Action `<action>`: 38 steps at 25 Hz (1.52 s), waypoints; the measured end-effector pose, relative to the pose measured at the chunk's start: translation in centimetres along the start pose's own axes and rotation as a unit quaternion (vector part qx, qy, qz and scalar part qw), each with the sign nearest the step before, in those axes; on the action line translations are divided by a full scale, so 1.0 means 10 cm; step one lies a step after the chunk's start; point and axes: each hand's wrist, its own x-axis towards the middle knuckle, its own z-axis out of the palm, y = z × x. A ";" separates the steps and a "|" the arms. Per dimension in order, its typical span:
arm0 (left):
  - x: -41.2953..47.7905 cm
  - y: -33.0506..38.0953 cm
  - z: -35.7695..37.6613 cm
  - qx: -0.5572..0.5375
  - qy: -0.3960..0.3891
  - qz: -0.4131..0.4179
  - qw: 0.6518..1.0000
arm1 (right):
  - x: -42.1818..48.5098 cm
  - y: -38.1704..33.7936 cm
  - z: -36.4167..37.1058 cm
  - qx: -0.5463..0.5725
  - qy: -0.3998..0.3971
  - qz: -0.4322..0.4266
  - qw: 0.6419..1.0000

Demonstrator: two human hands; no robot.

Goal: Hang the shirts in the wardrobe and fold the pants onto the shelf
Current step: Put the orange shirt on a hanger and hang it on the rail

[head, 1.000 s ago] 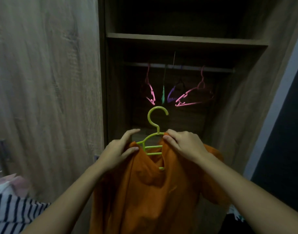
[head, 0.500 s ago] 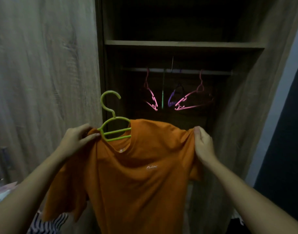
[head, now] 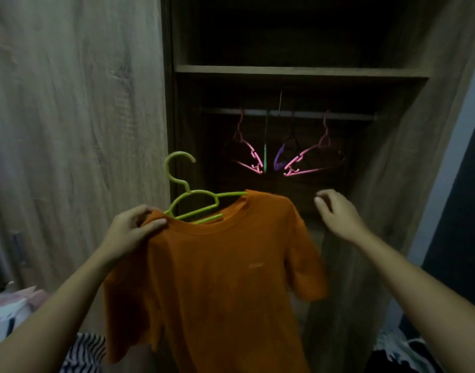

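A: How many shirts does the person hold?

B: One orange shirt (head: 217,265), on one lime hanger (head: 194,201), in front of the open wardrobe (head: 382,170) and below its rail (head: 306,114). The left hand (head: 128,232) pinches one shoulder. The right hand (head: 338,215) holds nothing, its fingers (head: 322,204) loosely spread beside the other shoulder.

A: And on the rail?

B: Four bare ones: two pink hangers (head: 248,154), one dark-green hanger (head: 265,149) and one purple hanger (head: 280,158).

Black-and-white striped cloth (head: 83,351) low, beneath left hand (head: 128,232) | pinkish heap (head: 21,297), possibly clothing, too dim to tell, far outward of that hand | pale patterned fabric (head: 400,348) well below right hand (head: 338,219) | dark panel (head: 457,238) outward of right hand
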 end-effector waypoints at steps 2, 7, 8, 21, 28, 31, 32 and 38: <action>0.06 0.15 0.10 0.008 -0.033 0.021 0.999 | -0.03 -0.23 0.00 0.042 -0.031 -0.121 0.991; 0.21 0.46 0.16 0.012 -0.083 0.059 0.995 | -0.15 -0.44 0.17 -0.053 -0.138 -0.214 0.966; 0.24 0.51 0.12 0.006 -0.087 0.073 0.994 | -0.18 -0.42 0.21 -0.055 -0.039 -0.226 0.972; 0.37 0.57 -0.33 0.043 -0.100 0.039 0.993 | -0.15 -0.37 0.19 0.110 -0.029 -0.179 0.977; 0.21 0.33 -0.33 0.074 -0.038 0.060 0.995 | -0.11 -0.36 0.12 0.127 -0.109 -0.182 0.969; 0.12 0.27 -0.33 0.038 -0.052 0.038 0.997 | -0.12 -0.33 0.11 0.109 -0.135 -0.151 0.973; 0.10 0.26 -0.29 0.036 -0.058 0.031 0.997 | -0.12 -0.36 0.14 0.085 -0.148 -0.151 0.974; 0.09 0.19 -0.33 0.051 -0.040 -0.004 0.998 | -0.14 -0.40 0.27 0.096 -0.024 -0.112 0.989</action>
